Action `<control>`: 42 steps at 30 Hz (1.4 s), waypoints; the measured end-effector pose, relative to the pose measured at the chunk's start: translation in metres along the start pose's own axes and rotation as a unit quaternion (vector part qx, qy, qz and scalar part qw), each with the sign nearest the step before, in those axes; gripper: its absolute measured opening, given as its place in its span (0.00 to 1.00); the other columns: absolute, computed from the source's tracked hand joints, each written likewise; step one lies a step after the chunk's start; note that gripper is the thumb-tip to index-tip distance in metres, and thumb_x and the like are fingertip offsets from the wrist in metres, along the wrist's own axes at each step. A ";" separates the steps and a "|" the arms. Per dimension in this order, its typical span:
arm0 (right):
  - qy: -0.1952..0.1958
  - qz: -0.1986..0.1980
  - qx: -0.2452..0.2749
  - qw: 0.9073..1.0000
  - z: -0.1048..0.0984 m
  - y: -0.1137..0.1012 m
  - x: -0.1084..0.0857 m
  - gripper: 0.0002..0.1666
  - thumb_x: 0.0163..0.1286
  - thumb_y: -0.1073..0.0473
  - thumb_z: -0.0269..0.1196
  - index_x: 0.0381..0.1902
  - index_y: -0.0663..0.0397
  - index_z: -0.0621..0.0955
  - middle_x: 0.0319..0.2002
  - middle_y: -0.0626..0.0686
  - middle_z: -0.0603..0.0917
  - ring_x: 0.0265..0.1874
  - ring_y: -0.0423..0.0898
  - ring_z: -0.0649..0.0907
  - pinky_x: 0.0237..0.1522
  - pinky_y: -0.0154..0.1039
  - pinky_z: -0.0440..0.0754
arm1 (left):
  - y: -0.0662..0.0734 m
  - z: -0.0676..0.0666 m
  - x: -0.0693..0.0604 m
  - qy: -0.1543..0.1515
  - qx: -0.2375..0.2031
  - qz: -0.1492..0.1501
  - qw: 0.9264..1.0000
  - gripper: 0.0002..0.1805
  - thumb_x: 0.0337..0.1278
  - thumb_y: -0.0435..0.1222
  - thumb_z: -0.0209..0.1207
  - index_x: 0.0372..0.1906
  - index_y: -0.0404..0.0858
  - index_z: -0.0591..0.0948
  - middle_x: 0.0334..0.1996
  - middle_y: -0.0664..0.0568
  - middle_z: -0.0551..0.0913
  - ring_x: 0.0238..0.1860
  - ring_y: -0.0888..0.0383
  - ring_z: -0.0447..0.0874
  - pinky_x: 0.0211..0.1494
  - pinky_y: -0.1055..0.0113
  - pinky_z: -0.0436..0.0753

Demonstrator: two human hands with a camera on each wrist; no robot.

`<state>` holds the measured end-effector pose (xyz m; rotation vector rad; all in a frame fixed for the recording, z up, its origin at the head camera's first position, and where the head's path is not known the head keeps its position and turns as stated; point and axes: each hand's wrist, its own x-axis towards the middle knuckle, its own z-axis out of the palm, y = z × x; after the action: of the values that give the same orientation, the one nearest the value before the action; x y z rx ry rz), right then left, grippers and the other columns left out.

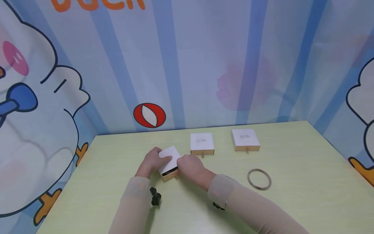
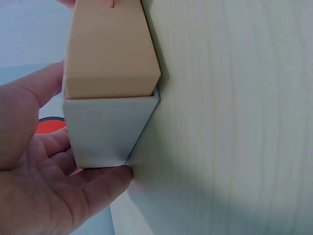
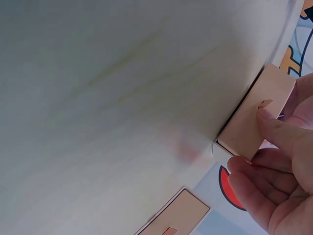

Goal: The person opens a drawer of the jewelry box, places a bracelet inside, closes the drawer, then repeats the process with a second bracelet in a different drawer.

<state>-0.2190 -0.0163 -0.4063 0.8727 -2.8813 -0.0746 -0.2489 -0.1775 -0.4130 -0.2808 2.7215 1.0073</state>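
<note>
Near: grey ring (image 1: 261,188), R side of tbl (image 1: 309,188) | Mid: wht box (image 1: 173,153) L of ctr, L hand (image 1: 152,161) grips its cover, R hand (image 1: 191,166) grips tan drawer (image 2: 111,54), thumb by tab (image 3: 264,104); drawer part out | Behind: 2nd box (image 1: 202,141), 3rd box (image 1: 245,138) farther R | Far: blue striped backdrop (image 1: 201,65)

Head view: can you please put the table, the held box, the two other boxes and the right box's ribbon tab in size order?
1. Table
2. Held box, middle box, right box: too alike to rank, one partly covered
3. Ribbon tab
</note>
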 end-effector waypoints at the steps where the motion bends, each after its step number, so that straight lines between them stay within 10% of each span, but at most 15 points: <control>1: 0.000 0.001 0.000 1.000 0.000 0.000 0.000 0.12 0.58 0.49 0.67 0.25 0.51 0.84 0.23 0.49 0.84 0.21 0.41 0.80 0.21 0.36 0.79 | 0.000 0.000 0.000 0.000 0.001 0.000 1.000 0.32 0.57 0.49 0.60 0.60 0.34 0.68 0.55 0.41 0.75 0.51 0.47 0.72 0.56 0.53 0.76; 42: 0.024 -0.004 -0.039 0.999 0.002 -0.006 0.002 0.12 0.62 0.48 0.64 0.27 0.49 0.84 0.21 0.47 0.83 0.19 0.39 0.79 0.20 0.35 0.78 | 0.005 -0.002 -0.004 -0.011 -0.019 -0.031 0.999 0.33 0.57 0.49 0.60 0.63 0.35 0.66 0.57 0.41 0.73 0.53 0.48 0.70 0.59 0.52 0.74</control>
<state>-0.2177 -0.0229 -0.4080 0.8590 -2.8097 -0.1636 -0.2463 -0.1748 -0.4074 -0.3570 2.6592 1.0392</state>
